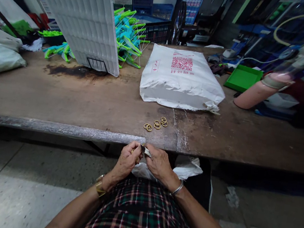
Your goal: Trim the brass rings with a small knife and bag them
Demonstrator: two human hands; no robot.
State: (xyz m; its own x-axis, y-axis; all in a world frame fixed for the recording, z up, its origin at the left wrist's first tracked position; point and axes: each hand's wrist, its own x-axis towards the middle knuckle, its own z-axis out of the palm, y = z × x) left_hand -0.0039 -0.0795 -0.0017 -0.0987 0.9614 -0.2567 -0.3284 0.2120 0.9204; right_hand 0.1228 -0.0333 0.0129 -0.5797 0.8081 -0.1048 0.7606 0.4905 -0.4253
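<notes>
At the table's front edge, my left hand (128,160) and my right hand (158,163) are closed, with their fingertips meeting. A small black piece (142,148) shows at the left fingertips, and a bit of gold colour, perhaps a ring, glints among those fingers. My right hand pinches a small white piece (147,152) whose kind I cannot make out. Just beyond the hands, several brass-coloured rings lie in small groups on the table, among them a left pair of rings (148,127). White crumpled material (188,168) lies over my lap below the hands.
A white printed bag (183,76) lies beyond the rings. To its left stand a tall white ribbed panel (78,15) and a pile of green and blue plastic parts (130,36). On the right are a green tray (243,78) and a leaning pink bottle (260,92).
</notes>
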